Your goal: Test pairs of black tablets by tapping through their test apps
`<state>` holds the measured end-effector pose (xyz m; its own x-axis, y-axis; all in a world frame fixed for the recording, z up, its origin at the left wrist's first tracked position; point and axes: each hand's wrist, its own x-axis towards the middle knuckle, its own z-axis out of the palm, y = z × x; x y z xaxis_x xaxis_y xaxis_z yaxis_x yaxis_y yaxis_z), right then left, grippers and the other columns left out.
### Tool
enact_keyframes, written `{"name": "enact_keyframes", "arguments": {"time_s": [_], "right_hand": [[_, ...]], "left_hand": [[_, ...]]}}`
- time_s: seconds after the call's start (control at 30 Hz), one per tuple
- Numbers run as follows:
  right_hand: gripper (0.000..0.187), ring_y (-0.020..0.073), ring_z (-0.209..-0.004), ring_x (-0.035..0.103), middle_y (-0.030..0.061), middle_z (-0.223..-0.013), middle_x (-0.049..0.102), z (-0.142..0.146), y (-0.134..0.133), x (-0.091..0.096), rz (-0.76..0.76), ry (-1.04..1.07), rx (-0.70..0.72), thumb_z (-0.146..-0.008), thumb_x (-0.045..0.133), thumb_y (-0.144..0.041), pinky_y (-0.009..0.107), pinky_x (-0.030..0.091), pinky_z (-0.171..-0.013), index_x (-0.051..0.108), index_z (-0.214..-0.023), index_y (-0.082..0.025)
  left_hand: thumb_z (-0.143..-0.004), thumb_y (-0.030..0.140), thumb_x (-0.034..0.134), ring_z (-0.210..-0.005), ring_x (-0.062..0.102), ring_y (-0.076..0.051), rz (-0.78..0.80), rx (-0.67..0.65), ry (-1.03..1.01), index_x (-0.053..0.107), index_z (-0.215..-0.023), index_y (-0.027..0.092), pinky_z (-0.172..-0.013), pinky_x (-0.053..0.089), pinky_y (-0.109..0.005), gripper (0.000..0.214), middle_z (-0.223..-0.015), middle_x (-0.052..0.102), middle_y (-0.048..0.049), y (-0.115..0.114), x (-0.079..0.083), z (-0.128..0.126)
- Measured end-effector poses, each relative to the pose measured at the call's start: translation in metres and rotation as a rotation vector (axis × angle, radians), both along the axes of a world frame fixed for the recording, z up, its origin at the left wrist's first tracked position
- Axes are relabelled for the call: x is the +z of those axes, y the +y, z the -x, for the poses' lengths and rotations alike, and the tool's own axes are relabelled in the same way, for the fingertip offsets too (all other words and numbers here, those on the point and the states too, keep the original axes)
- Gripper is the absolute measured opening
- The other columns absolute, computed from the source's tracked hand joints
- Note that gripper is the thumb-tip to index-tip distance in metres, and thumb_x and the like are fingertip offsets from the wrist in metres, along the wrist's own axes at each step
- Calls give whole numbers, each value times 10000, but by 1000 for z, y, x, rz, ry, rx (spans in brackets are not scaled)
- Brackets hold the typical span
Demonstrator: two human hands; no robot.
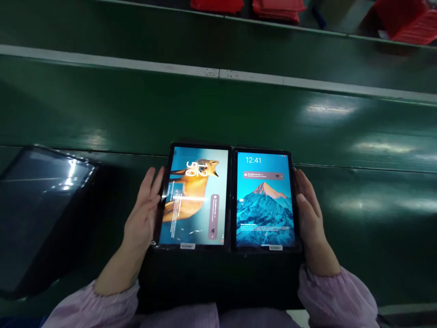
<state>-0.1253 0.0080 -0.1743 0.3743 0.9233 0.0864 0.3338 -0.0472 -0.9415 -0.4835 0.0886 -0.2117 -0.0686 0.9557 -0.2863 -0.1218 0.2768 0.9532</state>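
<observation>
1. head cam, looking down at a glossy dark green conveyor belt (pixel 218 118), with a long white strip (pixel 136 64) running across the upper part of the frame.
2. middle of the frame: a slim black-framed tablet with an orange fox wallpaper (pixel 193 196) sits right beside a slim black-framed tablet with a blue mountain wallpaper (pixel 262 214). both screens are lit and their edges are basically touching. the mountain one shows 12:41 upright, while the fox one's clock runs sideways.
3. the left hand (pixel 141 214) is open, with its fingers loose against the fox tablet's outer edge. not clenched, not really gripping.
4. the right hand (pixel 309 212) is the same deal, fingers open and lightly curved against the mountain tablet's outer edge.
5. bottom of the frame: both forearms come out of puffy lilac sleeves (pixel 102 305).
6. left of the frame: a dark glossy tablet-shaped slab (pixel 41 214) lies well apart from the hands, with glare on it.
7. top edge: red stacked bundles (pixel 216 3), too cut off to tell what they are.
</observation>
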Motion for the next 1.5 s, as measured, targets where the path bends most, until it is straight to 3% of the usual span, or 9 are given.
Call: {"name": "enact_keyframes", "arguments": {"time_s": [0.17,0.3,0.47,0.6,0.8,0.93,1.2,1.3,1.5], "right_hand": [[332,407,-1647,410,23,-1618,641,6,-4,27,-139,-579,57,-1023,648,-560,705,352,-1319,863,-1175,-357],[320,421,-1546,539,13,-1412,775,14,-17,40,-190,-768,145,-1034,618,-444,731,424,-1265,908,-921,-370],[302,399,-1509,573,7,-1444,762,17,-40,40,-275,-863,197,-1031,627,-286,658,539,-1180,911,-1005,-384],[279,403,-1528,542,11,-1501,727,23,-48,34,-230,-937,309,-1023,647,-285,659,548,-1173,908,-1022,-386],[319,441,-1672,323,42,-1629,615,24,-30,21,-134,-936,28,-1094,572,-409,772,349,-1290,874,-1176,-350],[360,416,-1629,427,84,-1608,633,20,-29,22,-218,-868,-95,-1117,551,-431,748,376,-1284,774,-1385,-341],[500,302,-1290,752,130,-1509,710,18,-73,1,-96,-437,-124,-1116,588,-432,495,686,-991,576,-1606,-334],[505,301,-1270,767,133,-1433,759,24,-84,-10,-30,-309,-174,-1104,607,-452,516,670,-1034,589,-1588,-310],[434,306,-1306,742,109,-1470,735,26,-82,0,-142,-488,-122,-1099,599,-338,490,667,-1010,664,-1527,-314]], "left_hand": [[-667,334,808,-1725,245,-355,-68,-20,47,599,-1573,309,-1381,316,-505,931,-1784,465,-32,12,-2,5],[-670,426,876,-1703,298,-401,-93,-73,61,626,-1522,300,-1375,324,-548,897,-1745,526,-80,19,-11,11],[-787,654,857,-1670,366,-426,-174,-167,308,417,-1687,219,-1374,300,-570,1092,-1786,432,-188,26,-6,5],[-578,791,952,-1644,362,-527,-186,-196,412,254,-1768,231,-1310,354,-696,1489,-1831,306,-238,30,2,1],[-584,850,916,-1521,564,-467,-113,-83,216,420,-1705,219,-1261,473,-638,1379,-1583,649,-232,30,9,5],[-604,854,905,-1447,647,-438,-39,-140,227,550,-1619,260,-1226,530,-591,1228,-1462,755,-164,28,14,22],[-678,821,832,-1595,452,-524,-225,-588,685,178,-1783,390,-1173,521,-713,1354,-1775,451,-145,-36,-49,88],[-766,795,766,-1588,470,-510,-273,-531,810,103,-1787,420,-1137,562,-704,1275,-1750,473,-142,-61,-62,85],[-732,825,740,-1707,165,-522,-168,-368,870,387,-1722,363,-1155,525,-742,1148,-1755,430,-167,-63,-59,72]]}}
